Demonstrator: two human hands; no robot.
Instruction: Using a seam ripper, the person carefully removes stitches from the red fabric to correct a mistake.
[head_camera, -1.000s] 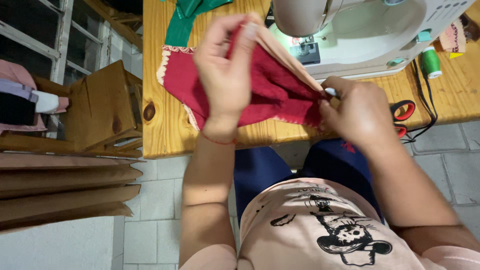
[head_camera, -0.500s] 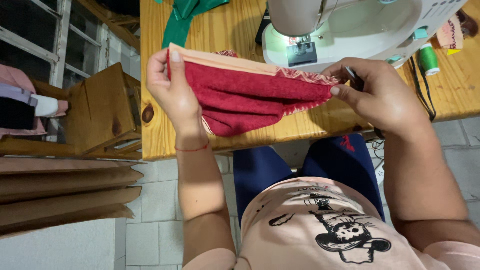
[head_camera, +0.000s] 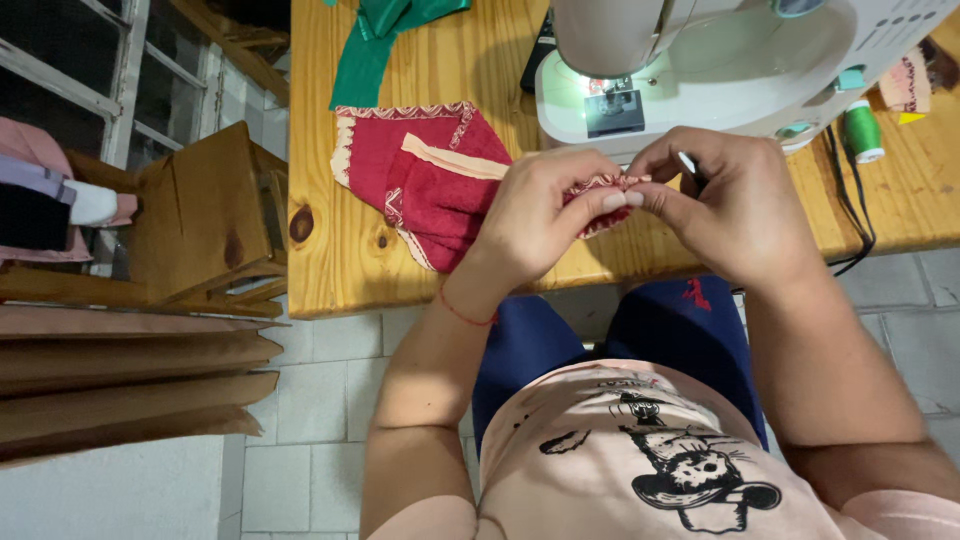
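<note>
A red cloth (head_camera: 430, 175) with pale patterned trim lies bunched on the wooden table (head_camera: 330, 270), in front of a white sewing machine (head_camera: 740, 50). My left hand (head_camera: 545, 215) and my right hand (head_camera: 720, 205) meet over the table's front edge. Both pinch the trimmed edge of the red cloth (head_camera: 600, 185) between thumb and fingers, fingertips touching. The rest of the cloth trails left from my left hand. A small dark object shows between my right fingers; I cannot tell what it is.
A green fabric strip (head_camera: 375, 40) lies at the table's back left. A green thread spool (head_camera: 862, 130) and black cables (head_camera: 850, 210) sit to the right of the machine. A wooden chair (head_camera: 200, 215) stands left of the table, above stacked boards (head_camera: 120, 370). Tiled floor below.
The cloth was stretched wide between my hands; now it lies bunched on the table. My left hand has moved right to meet my right hand at the cloth's edge.
</note>
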